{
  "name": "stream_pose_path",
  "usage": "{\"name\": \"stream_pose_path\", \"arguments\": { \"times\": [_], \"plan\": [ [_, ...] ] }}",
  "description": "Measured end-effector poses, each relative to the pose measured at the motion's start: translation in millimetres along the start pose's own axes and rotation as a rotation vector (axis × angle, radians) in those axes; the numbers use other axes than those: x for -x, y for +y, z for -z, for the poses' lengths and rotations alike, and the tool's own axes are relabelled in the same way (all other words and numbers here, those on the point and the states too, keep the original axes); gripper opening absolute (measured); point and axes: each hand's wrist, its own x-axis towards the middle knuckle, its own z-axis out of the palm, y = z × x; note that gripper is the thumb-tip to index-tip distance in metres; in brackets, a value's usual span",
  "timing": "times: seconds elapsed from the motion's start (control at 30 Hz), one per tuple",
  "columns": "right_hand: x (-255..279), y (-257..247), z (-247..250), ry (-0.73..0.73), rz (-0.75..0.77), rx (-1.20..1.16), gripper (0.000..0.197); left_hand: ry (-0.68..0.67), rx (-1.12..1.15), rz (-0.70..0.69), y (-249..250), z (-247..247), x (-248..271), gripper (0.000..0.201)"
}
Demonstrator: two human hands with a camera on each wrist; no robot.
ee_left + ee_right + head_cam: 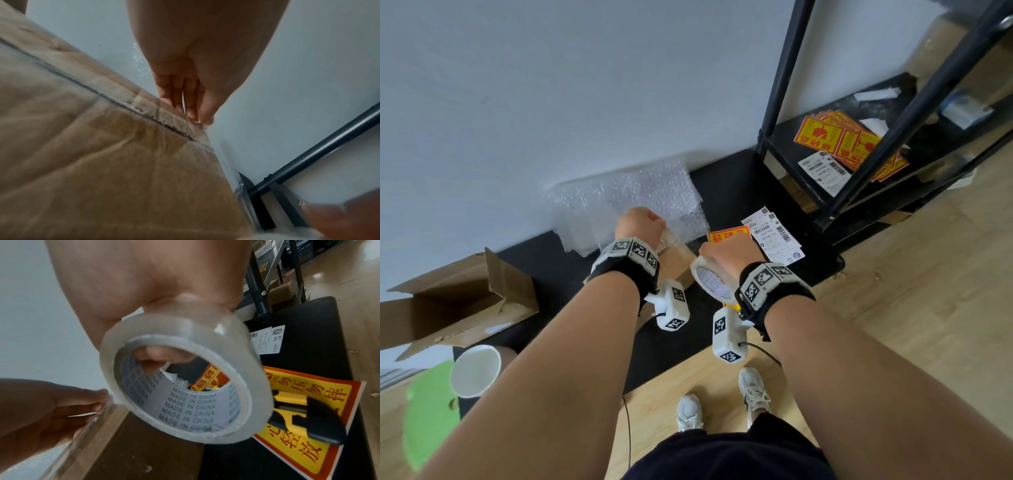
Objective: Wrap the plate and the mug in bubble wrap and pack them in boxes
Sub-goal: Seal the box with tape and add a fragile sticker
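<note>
A small closed cardboard box (677, 263) sat on the black mat (571, 263) between the two hands, clear tape lying along its top seam, with a sheet of bubble wrap (633, 202) just behind it against the wall. The left hand (639, 222) pressed its straight, close-set fingers (190, 97) on the tape end at the box's far edge, while the right hand (729, 251) gripped a roll of clear tape (185, 374), fingers curled through its core. An open cardboard box (455, 305), a white cup (476, 370) and yellow-red stickers (306, 421) lay around them.
</note>
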Motion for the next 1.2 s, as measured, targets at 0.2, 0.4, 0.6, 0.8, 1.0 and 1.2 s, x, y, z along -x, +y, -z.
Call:
{"name": "stream_pose_path", "arguments": {
  "times": [0.2,0.4,0.6,0.8,1.0,1.2],
  "plan": [
    [-1,-5,-3,-0.020,0.013,0.104,0.027,0.018,0.024,0.045,-2,4,-1,0.013],
    [-5,-11,0,0.015,0.060,0.145,0.029,0.014,0.075,0.098,-5,6,-3,0.013],
    [-1,-19,3,0.048,0.101,0.291,0.036,0.023,0.218,0.175,-12,7,-6,0.010],
    [-4,-18,2,0.037,0.110,0.306,0.033,0.046,0.279,0.222,-20,6,-7,0.028],
    [-6,-14,1,0.044,0.121,0.298,0.034,0.109,0.010,0.032,-13,2,1,0.007],
    [-5,-12,1,0.028,0.134,0.291,0.033,0.020,-0.176,0.007,-13,0,7,0.029]
  ]
}}
